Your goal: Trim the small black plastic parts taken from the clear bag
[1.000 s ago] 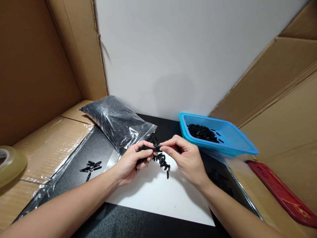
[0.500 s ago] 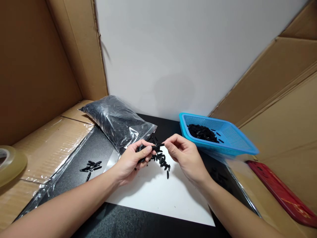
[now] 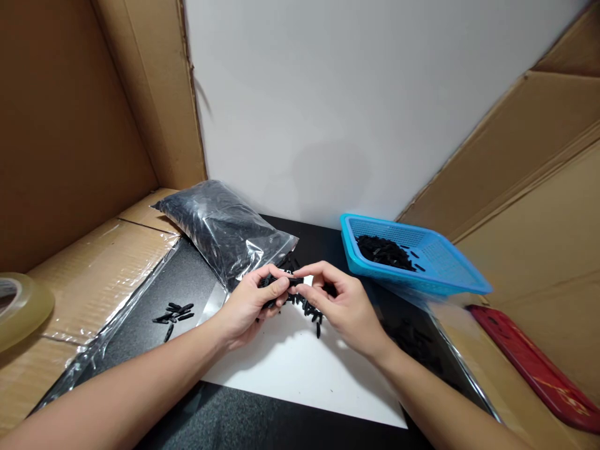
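Note:
My left hand is closed around several small, slim black pieces with rounded ends. One black piece pokes out past its thumb. At that piece's free end, the thumb and forefinger of my right hand pinch from either side. Beneath both hands, a loose pile of the same black pieces lies on a white sheet, partly hidden by my fingers. Just behind my left hand rests a clear plastic bag filled with dark contents.
To the right stands a blue mesh basket with a heap of black pieces inside. A small group of black pieces lies left on the dark tabletop. A tape roll sits far left; a red case-like object lies right.
My right hand has shifted slightly left, its fingertips closer to my left thumb. The black piece that stuck out between the hands now shows less. My left hand stays in place.

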The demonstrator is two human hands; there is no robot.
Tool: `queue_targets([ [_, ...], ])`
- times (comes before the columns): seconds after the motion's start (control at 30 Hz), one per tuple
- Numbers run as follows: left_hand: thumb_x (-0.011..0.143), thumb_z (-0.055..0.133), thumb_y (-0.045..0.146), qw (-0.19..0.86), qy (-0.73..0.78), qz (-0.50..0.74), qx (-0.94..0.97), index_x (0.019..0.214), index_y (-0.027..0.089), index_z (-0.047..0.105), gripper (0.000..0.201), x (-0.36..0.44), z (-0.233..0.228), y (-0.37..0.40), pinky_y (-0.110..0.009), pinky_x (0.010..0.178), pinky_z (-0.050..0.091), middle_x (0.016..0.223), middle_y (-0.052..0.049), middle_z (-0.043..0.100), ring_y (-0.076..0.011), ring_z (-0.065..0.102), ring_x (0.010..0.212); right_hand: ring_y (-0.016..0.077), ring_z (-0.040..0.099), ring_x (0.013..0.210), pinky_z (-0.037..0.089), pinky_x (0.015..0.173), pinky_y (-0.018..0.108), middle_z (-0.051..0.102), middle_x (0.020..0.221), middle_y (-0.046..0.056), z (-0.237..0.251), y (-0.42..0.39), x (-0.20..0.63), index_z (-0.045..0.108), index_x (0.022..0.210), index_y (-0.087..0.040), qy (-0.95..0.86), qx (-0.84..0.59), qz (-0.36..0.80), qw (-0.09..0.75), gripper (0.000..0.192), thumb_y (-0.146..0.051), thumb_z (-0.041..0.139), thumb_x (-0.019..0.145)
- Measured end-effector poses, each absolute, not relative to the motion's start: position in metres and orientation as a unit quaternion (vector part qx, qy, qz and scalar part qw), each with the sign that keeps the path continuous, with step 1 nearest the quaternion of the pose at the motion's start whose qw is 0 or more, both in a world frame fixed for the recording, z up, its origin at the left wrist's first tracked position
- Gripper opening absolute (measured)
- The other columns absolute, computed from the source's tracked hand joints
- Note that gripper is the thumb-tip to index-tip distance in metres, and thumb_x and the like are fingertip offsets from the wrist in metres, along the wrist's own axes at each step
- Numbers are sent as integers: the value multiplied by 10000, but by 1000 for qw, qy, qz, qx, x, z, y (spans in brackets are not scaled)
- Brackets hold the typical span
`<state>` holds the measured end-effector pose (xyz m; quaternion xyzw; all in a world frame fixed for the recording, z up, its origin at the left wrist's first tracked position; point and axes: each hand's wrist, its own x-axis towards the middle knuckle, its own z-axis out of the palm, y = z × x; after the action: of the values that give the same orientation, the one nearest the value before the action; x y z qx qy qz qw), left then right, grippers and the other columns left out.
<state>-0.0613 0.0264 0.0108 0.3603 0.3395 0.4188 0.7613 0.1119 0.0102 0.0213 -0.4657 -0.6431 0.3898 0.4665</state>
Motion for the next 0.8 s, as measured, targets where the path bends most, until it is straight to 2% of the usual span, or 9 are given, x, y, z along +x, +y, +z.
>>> queue_targets([
  [0.17, 704, 833, 400, 762, 341, 408, 370, 755, 142, 594, 355, -61, 12, 25, -107, 380, 191, 676, 6, 631, -11, 402, 477, 121, 384, 531, 299, 498, 260, 495, 571, -32, 17, 11, 112, 736, 850, -180, -654, -483, 328, 482, 170, -327, 650, 841],
  [0.47, 764, 777, 420, 758, 345, 399, 384, 754, 143, 606, 325, -60, 12, 26, -120, 384, 174, 699, 6, 610, -9, 380, 474, 137, 443, 595, 346, 544, 258, 543, 637, -16, 18, 12, 114, 659, 804, -186, -656, -492, 329, 469, 201, -369, 604, 866],
  [0.6, 787, 748, 429, 748, 357, 395, 396, 765, 151, 611, 311, -60, 12, 25, -127, 388, 164, 649, 23, 569, -21, 374, 478, 137, 457, 605, 351, 558, 262, 546, 653, -17, 18, 13, 114, 634, 791, -188, -663, -489, 338, 455, 201, -367, 595, 876],
  [0.8, 808, 725, 361, 750, 347, 399, 398, 741, 158, 591, 252, -60, 13, 25, -136, 390, 159, 700, -4, 625, -35, 409, 502, 140, 418, 559, 337, 536, 267, 486, 587, -40, 20, 12, 115, 727, 995, -215, -656, -487, 350, 458, 203, -334, 621, 869],
])
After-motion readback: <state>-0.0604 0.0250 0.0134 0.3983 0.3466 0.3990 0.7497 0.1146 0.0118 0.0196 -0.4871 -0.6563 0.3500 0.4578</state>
